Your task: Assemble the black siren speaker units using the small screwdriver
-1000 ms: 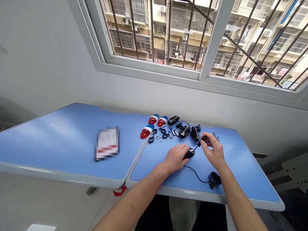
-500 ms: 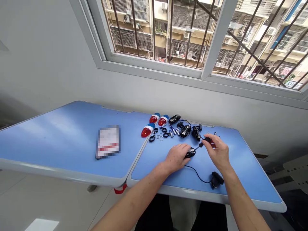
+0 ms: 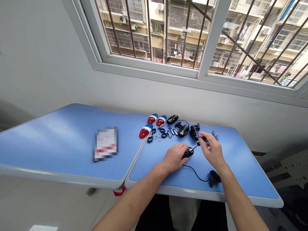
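Observation:
My left hand (image 3: 175, 156) is closed over a black oval housing (image 3: 189, 151), pinning it to the blue table (image 3: 166, 175). Between the fingertips of my right hand (image 3: 211, 150) is a screwdriver (image 3: 198, 144). Its shaft slants down to the left, with the tip at the housing; whether it sits in a screw is too small to tell. From near the housing a thin black cable (image 3: 196, 173) leads to a black bracket-like part (image 3: 213, 178) close to the front edge. My fingers partly hide the housing and the screwdriver's handle.
Behind the hands lie more black housings (image 3: 183, 131), several batteries (image 3: 172, 131), black ring clamps (image 3: 164, 135) and small screws (image 3: 157, 137). Red, white and blue covers (image 3: 145, 131) rest near the table seam. A blurred-out packet (image 3: 106, 144) lies on the left table.
The view has shifted slightly, so everything appears a little further left. Both hands keep their hold, with the screwdriver still at the housing.

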`<state>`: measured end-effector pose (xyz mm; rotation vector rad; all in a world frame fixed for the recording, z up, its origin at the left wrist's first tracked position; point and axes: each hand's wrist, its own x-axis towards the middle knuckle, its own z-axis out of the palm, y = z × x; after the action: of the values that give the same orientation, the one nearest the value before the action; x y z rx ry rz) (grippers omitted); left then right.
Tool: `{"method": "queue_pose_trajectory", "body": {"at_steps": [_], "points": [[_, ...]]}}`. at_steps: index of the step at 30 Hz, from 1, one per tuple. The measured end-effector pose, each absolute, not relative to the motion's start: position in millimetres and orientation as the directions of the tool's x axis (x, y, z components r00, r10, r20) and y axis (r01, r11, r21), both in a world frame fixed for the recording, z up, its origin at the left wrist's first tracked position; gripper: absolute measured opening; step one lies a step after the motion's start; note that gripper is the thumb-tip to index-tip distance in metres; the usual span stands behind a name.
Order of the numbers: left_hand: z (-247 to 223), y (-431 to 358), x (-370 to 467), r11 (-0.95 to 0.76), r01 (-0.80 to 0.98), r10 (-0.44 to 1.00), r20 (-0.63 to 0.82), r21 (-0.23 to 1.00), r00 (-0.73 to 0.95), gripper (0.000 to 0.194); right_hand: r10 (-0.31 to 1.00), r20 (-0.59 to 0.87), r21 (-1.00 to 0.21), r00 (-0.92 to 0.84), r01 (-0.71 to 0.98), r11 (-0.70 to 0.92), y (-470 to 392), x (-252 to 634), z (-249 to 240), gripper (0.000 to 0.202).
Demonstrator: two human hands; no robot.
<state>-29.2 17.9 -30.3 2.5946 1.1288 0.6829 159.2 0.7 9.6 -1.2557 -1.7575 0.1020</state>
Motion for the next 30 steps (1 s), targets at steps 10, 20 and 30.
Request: {"method": "queue_pose_trajectory", "body": {"at_steps": [10, 20, 30], "points": [[-30.9, 17.6, -29.1, -0.669, 0.639, 0.743, 0.320, 0.379, 0.588, 0.029, 0.709, 0.699, -0.561, 0.096, 0.688, 0.460, 4.4, 157.8, 7.7, 0.026], [-30.3, 18.7, -29.3, -0.655, 0.642, 0.755, 0.305, 0.399, 0.581, 0.030, 0.833, 0.550, -0.730, -0.064, 0.448, 0.516, 7.4, 164.9, 19.4, 0.019], [-27.7, 16.4, -29.3, -0.661, 0.646, 0.750, 0.303, 0.383, 0.588, 0.031, 0.719, 0.692, -0.516, 0.071, 0.744, 0.424, 4.8, 151.8, 12.7, 0.023]]}}
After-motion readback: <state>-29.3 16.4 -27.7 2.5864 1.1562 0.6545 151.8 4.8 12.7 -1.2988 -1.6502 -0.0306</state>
